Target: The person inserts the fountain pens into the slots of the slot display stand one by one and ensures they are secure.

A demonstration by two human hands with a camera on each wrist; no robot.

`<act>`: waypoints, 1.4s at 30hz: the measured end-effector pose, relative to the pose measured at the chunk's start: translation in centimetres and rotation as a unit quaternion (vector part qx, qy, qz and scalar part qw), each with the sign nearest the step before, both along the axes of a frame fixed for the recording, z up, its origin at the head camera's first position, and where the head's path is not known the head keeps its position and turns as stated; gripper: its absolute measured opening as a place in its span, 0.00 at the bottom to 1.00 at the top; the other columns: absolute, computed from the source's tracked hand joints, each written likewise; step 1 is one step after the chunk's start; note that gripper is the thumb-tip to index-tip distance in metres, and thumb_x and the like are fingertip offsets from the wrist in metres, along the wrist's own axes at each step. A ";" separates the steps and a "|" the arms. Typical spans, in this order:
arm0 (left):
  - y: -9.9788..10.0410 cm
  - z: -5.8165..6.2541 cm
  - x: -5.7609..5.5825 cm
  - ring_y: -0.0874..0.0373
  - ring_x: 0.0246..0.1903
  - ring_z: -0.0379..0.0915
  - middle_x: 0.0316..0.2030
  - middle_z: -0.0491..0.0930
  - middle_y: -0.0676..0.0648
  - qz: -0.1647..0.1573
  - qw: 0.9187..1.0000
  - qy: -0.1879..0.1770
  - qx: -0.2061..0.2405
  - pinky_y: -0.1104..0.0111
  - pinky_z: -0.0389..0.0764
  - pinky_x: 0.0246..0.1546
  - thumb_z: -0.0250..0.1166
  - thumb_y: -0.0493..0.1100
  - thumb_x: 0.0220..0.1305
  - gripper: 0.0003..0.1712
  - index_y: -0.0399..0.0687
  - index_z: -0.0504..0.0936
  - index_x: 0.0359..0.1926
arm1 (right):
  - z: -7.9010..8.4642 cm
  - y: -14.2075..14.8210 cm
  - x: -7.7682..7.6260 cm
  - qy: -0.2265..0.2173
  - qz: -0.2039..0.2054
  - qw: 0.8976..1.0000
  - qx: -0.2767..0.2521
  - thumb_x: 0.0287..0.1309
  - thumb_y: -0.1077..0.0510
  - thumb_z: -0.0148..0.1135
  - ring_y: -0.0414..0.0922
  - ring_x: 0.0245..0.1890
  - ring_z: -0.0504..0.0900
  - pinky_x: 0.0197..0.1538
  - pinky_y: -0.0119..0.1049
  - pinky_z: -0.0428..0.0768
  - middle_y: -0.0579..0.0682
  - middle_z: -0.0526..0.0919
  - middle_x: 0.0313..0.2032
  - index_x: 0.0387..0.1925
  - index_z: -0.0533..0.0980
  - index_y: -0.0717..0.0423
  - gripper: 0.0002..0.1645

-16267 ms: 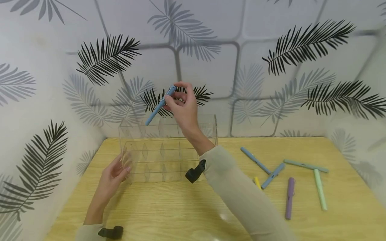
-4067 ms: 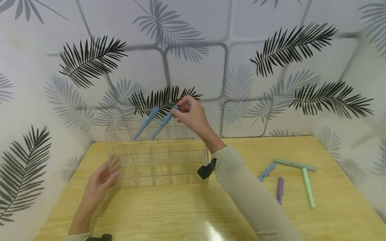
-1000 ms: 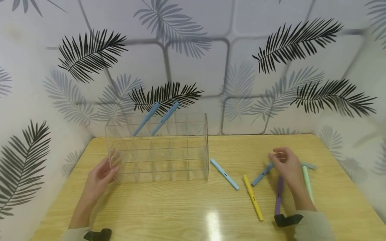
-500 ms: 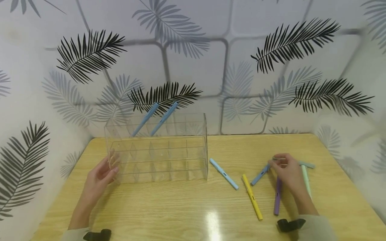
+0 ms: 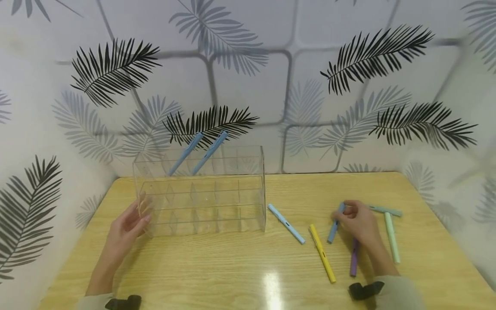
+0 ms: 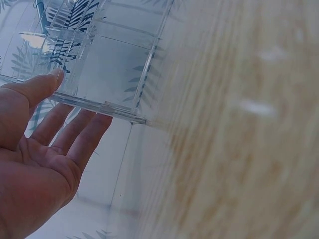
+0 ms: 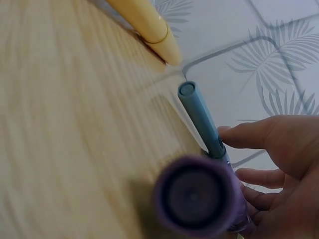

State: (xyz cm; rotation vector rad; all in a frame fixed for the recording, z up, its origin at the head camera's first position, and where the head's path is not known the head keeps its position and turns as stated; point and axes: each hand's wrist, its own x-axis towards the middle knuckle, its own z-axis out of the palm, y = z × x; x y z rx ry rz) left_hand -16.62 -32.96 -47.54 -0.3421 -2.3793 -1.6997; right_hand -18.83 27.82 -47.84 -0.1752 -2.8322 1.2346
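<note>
Pinching blue pen (image 5: 332, 233) between right fingers (image 7: 263, 178).

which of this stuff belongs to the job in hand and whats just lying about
Likely in the job:
clear rack, gripped by the left hand
blue pen, pinched by the right hand
two more blue pens, tilted in the rack

Lying on the table, unheld, perhaps for later:
light blue pen
yellow pen
purple pen
pale green pen
grey-green pen
</note>
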 end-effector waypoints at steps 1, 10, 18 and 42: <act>0.0 0.0 0.0 0.68 0.56 0.78 0.68 0.65 0.24 0.000 1.000 -0.001 0.000 0.73 0.84 0.48 0.58 0.34 0.77 0.35 0.43 0.58 0.79 | -0.1 -0.1 0.0 0.000 0.001 1.000 0.000 0.66 0.48 0.69 0.60 0.48 0.82 0.44 0.42 0.84 0.68 0.81 0.50 0.67 0.66 0.73 0.42; 0.0 -0.1 0.0 0.68 0.56 0.78 0.68 0.65 0.25 0.004 1.000 -0.007 -0.002 0.73 0.84 0.48 0.59 0.35 0.77 0.35 0.45 0.59 0.80 | -0.2 -0.4 -0.1 0.006 -0.003 1.000 0.005 0.65 0.51 0.70 0.60 0.47 0.81 0.40 0.37 0.82 0.67 0.82 0.49 0.68 0.65 0.74 0.41; 0.0 0.0 0.0 0.69 0.56 0.78 0.68 0.66 0.26 0.009 1.000 -0.006 -0.002 0.74 0.83 0.49 0.59 0.35 0.77 0.35 0.46 0.59 0.79 | -0.4 -0.5 -0.1 0.044 0.001 0.998 0.035 0.64 0.58 0.69 0.60 0.43 0.85 0.41 0.43 0.84 0.64 0.86 0.42 0.55 0.77 0.73 0.26; -0.2 -0.2 -0.1 0.67 0.56 0.78 0.68 0.67 0.26 0.011 1.000 -0.006 -0.006 0.71 0.85 0.47 0.59 0.36 0.77 0.34 0.43 0.60 0.79 | 1.3 -0.5 -0.2 0.088 -0.039 0.986 -0.137 0.73 0.55 0.60 0.33 0.41 0.84 0.42 0.22 0.83 0.58 0.82 0.49 0.61 0.76 0.67 0.24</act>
